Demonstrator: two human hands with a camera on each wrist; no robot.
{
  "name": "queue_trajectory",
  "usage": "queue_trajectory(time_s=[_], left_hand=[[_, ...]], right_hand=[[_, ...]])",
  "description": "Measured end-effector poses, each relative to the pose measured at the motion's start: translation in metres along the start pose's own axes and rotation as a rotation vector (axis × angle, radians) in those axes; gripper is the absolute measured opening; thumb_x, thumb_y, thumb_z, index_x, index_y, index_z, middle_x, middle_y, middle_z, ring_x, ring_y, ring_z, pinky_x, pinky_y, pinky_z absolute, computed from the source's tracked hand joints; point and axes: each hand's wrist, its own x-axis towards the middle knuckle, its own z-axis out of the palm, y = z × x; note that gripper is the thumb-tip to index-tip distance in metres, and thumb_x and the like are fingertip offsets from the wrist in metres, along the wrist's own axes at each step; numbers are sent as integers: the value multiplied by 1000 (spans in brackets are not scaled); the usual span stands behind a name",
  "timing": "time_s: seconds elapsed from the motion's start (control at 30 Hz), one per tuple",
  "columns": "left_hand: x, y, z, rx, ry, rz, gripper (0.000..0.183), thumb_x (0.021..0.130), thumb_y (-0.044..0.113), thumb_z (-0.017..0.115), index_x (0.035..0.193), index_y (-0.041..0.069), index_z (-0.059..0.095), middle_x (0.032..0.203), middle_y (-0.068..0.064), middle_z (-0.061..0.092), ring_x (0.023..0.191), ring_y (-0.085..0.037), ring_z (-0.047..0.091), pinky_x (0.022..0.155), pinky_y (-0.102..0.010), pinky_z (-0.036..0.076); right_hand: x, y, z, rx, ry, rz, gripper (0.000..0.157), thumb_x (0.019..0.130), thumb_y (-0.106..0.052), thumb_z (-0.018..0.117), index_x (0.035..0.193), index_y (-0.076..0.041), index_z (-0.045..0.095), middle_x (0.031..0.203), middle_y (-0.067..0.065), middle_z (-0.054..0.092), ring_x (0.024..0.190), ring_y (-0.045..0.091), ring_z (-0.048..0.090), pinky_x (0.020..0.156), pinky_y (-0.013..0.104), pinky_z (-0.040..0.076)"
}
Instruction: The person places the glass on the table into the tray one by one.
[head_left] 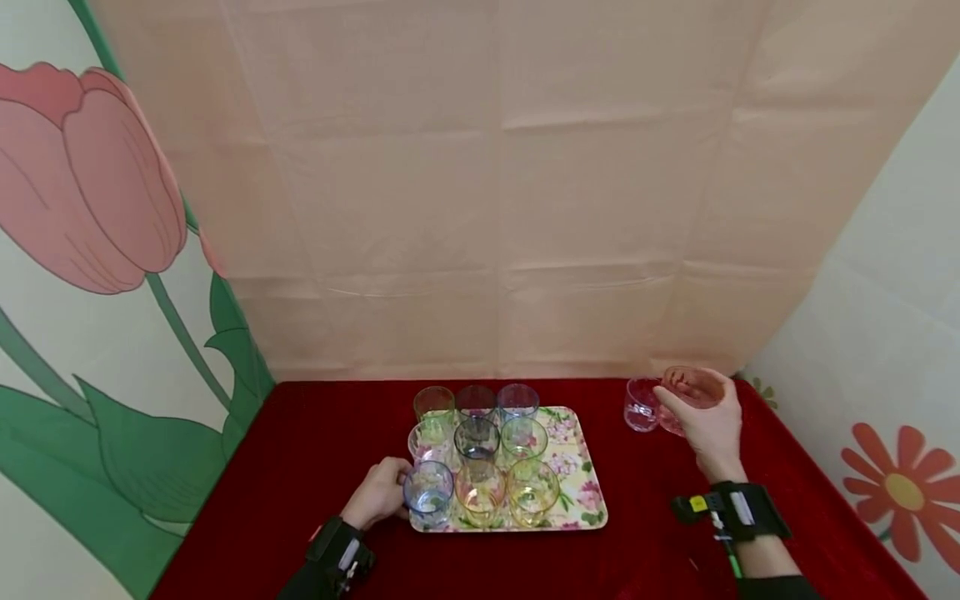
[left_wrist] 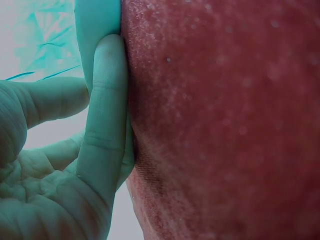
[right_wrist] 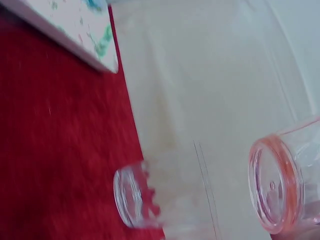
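Observation:
My left hand (head_left: 378, 493) is at the left edge of a floral tray (head_left: 585, 475), beside the blue glass (head_left: 428, 493). In the left wrist view the thumb and fingers (left_wrist: 109, 85) pinch the tray's rim (left_wrist: 98, 25) low over the red cloth. At the back right my right hand (head_left: 711, 425) holds a pink glass (head_left: 670, 421) with thumb and fingers around it. A clear glass (head_left: 640, 408) stands on the cloth just left of it. The right wrist view has the pink glass's thick base (right_wrist: 277, 185) raised and tilted, and the clear glass (right_wrist: 134, 197) lower down.
Several tinted glasses stand in rows on the tray, among them a yellow glass (head_left: 532, 496), an orange glass (head_left: 480, 492) and a dark glass (head_left: 477, 440). Red cloth (head_left: 645, 533) covers the table. A beige backdrop (head_left: 495, 208) rises behind its back edge, with printed panels at both sides.

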Motion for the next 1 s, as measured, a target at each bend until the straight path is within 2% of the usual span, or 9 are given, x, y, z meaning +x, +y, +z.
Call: queue_trajectory(time_s=[0.1,0.3,0.4,0.63,0.73,1.0], left_hand=[[0,0,0,-3,3,2,25,86,-19,58,109,-9,63,84,-17,57,68,-20,62,55,-36,60],[1,0,0,-7,3,-9,24,87,-19,58,109,-9,63,83,-15,56,67,-20,62,54,-36,60],[1,0,0,-6,5,-2,24,87,-19,58,108,-9,63,83,-14,55,67,-20,62,54,-36,60],[0,2,-1,3,10,1,24,88,-18,57,109,-9,63,82,-11,55,67,-20,61,54,-36,60],[-1,4,-1,5,14,5,24,88,-18,57,109,-9,63,81,-11,55,67,-20,62,54,-36,60],[-2,4,0,10,10,-6,25,88,-19,56,109,-9,63,81,-11,55,68,-20,61,54,-36,60]], right_hand=[[-5,-3,15,24,-71,-54,71,85,-24,85,142,-14,44,127,4,59,105,9,60,80,8,51],[-16,-7,41,16,-182,-61,76,86,-29,83,145,-13,39,136,11,55,112,13,56,84,9,50],[-21,-8,53,28,-249,-50,77,87,-28,82,146,-11,36,139,15,51,116,19,53,82,11,52],[-23,2,74,55,-482,-3,82,88,-22,82,151,-7,30,147,21,45,131,37,48,85,16,54],[-21,8,83,34,-534,19,84,87,-26,83,150,-8,31,146,22,45,131,39,46,88,18,53],[-16,24,103,-43,-628,76,88,84,-35,84,151,-13,31,147,19,47,131,37,48,104,51,50]])
